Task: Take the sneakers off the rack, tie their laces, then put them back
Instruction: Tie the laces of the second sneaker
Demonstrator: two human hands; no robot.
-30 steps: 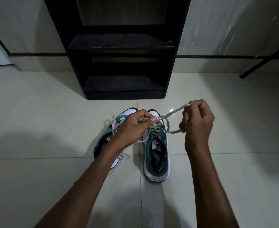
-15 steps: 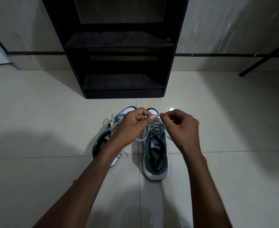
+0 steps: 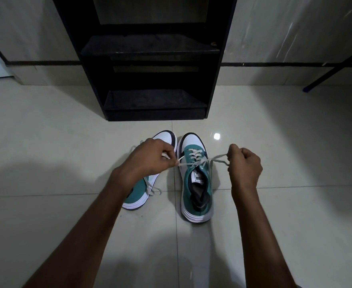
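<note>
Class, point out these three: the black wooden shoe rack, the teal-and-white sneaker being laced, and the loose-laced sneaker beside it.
Black wooden shoe rack [image 3: 154,98]: head view, bottom shelf.
Teal-and-white sneaker being laced [image 3: 192,143]: head view, white toe cap.
Loose-laced sneaker [image 3: 136,194]: head view, teal heel side.

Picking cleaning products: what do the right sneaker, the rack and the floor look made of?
Right sneaker: teal fabric-like upper, smooth white toe, ribbed white sole, probably rubber. Rack: matte black board, possibly painted wood. Floor: glossy pale tile, with grout lines and a light reflection.

floor [image 3: 46,132]: pale glossy tiles | wall [image 3: 285,28]: grey (dim light)
</note>
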